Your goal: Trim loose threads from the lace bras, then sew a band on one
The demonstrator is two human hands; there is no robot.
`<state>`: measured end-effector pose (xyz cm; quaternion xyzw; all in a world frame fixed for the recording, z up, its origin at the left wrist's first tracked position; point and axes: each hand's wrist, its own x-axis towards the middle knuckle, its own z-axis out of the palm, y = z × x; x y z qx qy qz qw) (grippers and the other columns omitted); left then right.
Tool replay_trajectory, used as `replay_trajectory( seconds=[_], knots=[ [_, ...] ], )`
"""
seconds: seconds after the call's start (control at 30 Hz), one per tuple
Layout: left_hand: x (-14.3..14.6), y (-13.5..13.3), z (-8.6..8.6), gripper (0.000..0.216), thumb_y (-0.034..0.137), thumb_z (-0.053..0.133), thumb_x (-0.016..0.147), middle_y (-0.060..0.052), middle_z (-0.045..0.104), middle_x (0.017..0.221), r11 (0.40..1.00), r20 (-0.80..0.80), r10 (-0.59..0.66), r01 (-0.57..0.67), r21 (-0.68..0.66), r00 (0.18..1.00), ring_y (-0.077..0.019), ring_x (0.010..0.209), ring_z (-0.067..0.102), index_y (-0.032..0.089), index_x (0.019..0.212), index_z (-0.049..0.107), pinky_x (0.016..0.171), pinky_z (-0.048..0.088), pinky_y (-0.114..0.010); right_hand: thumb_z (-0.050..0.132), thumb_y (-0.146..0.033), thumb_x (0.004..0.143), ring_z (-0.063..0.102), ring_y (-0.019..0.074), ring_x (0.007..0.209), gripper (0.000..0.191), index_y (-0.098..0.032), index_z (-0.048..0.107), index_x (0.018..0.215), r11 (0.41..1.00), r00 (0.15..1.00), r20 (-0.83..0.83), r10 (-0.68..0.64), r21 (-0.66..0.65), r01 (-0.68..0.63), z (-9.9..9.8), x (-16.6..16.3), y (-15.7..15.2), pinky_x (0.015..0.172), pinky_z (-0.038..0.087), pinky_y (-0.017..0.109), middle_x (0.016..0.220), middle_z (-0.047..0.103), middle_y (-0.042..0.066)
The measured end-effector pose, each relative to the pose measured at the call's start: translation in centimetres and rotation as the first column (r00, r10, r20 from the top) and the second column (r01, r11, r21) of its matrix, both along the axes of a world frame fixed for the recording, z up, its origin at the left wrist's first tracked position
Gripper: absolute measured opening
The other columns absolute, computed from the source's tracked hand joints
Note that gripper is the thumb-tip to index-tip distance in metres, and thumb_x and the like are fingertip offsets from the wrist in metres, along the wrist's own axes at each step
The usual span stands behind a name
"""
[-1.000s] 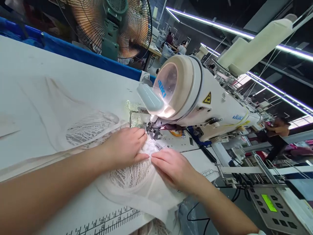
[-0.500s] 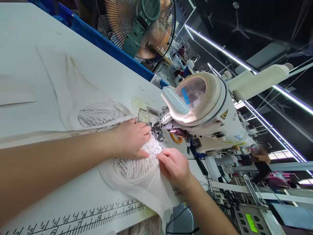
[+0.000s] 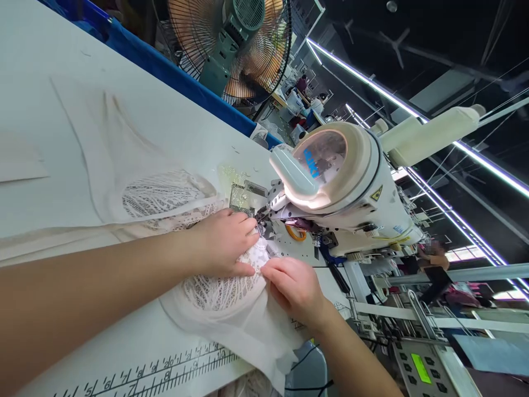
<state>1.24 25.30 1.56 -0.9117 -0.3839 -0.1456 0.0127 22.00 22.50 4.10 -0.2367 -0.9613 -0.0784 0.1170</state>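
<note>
A cream lace and mesh garment (image 3: 215, 289) lies on the white table (image 3: 49, 99), its edge under the needle area (image 3: 264, 220) of a white sewing machine (image 3: 351, 187). My left hand (image 3: 225, 242) lies on the lace just left of the needle, fingers curled and pressing the fabric down. My right hand (image 3: 295, 286) rests on the fabric's near edge, fingers bent and pinching it. More of the garment, with a second lace cup (image 3: 161, 196), spreads to the left.
A green standing fan (image 3: 231, 44) stands behind the table, beyond a blue edge (image 3: 173, 77). A printed ruler (image 3: 165, 369) runs along the table's near edge. A control panel with a green screen (image 3: 421, 366) sits lower right. Other people work far back (image 3: 301, 88).
The view swung left and down a little. My right hand moved closer to my left hand on the fabric. The lace stays at the needle.
</note>
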Motion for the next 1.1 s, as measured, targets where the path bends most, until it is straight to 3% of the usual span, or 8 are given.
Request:
replay_trajectory(
  seconds=[0.27, 0.47, 0.7, 0.93, 1.1],
  knots=[
    [0.2, -0.2, 0.1, 0.046, 0.058, 0.051, 0.076, -0.009, 0.058, 0.091, 0.999, -0.028, 0.023, -0.022, 0.027, 0.999, -0.0280, 0.086, 0.053, 0.019, 0.100, 0.058, 0.077, 0.038, -0.044, 0.042, -0.012, 0.085, 0.059, 0.0135, 0.074, 0.020, -0.017, 0.057, 0.097, 0.997, 0.999, -0.021, -0.031, -0.074, 0.029, -1.1, 0.6, -0.3, 0.058, 0.043, 0.025, 0.088, 0.067, 0.004],
    [0.2, -0.2, 0.1, 0.045, 0.056, 0.049, 0.078, -0.010, 0.060, 0.092, 0.998, -0.031, 0.013, -0.011, 0.062, 0.999, -0.0300, 0.088, 0.053, 0.018, 0.102, 0.058, 0.085, 0.035, -0.053, 0.041, -0.015, 0.087, 0.060, 0.0131, 0.073, 0.021, -0.017, 0.059, 0.098, 0.998, 0.995, -0.088, -0.041, -0.046, 0.037, -1.4, 0.7, -0.3, 0.060, 0.046, 0.025, 0.094, 0.069, 0.003],
    [0.4, 0.0, 0.1, 0.040, 0.053, 0.054, 0.075, -0.009, 0.060, 0.085, 0.990, -0.022, 0.029, -0.026, 0.139, 0.999, -0.0289, 0.080, 0.054, 0.018, 0.092, 0.062, 0.079, 0.039, -0.049, 0.045, -0.015, 0.086, 0.061, 0.0126, 0.078, 0.021, -0.017, 0.059, 0.102, 1.000, 0.991, -0.134, -0.026, -0.012, 0.025, -1.6, 0.9, 0.3, 0.061, 0.047, 0.024, 0.100, 0.068, 0.002],
    [0.4, -0.9, 1.1, 0.030, 0.047, 0.048, 0.080, -0.008, 0.056, 0.079, 0.993, -0.052, 0.041, -0.035, 0.113, 0.998, -0.0258, 0.073, 0.052, 0.020, 0.082, 0.060, 0.066, 0.040, -0.040, 0.047, -0.011, 0.079, 0.062, 0.0141, 0.080, 0.023, -0.016, 0.060, 0.098, 0.999, 0.985, -0.173, -0.019, -0.029, 0.014, -1.4, 0.9, 0.4, 0.066, 0.049, 0.025, 0.102, 0.068, 0.004],
    [0.7, -1.8, 1.8, 0.022, 0.038, 0.046, 0.081, -0.005, 0.055, 0.073, 0.995, -0.009, 0.043, -0.041, 0.093, 0.999, -0.0244, 0.070, 0.051, 0.021, 0.076, 0.059, 0.067, 0.038, -0.041, 0.044, -0.010, 0.077, 0.063, 0.0150, 0.081, 0.026, -0.016, 0.060, 0.097, 0.998, 0.980, -0.201, -0.019, -0.054, 0.008, -1.4, 1.2, 0.3, 0.066, 0.051, 0.026, 0.103, 0.068, 0.005]
  ],
)
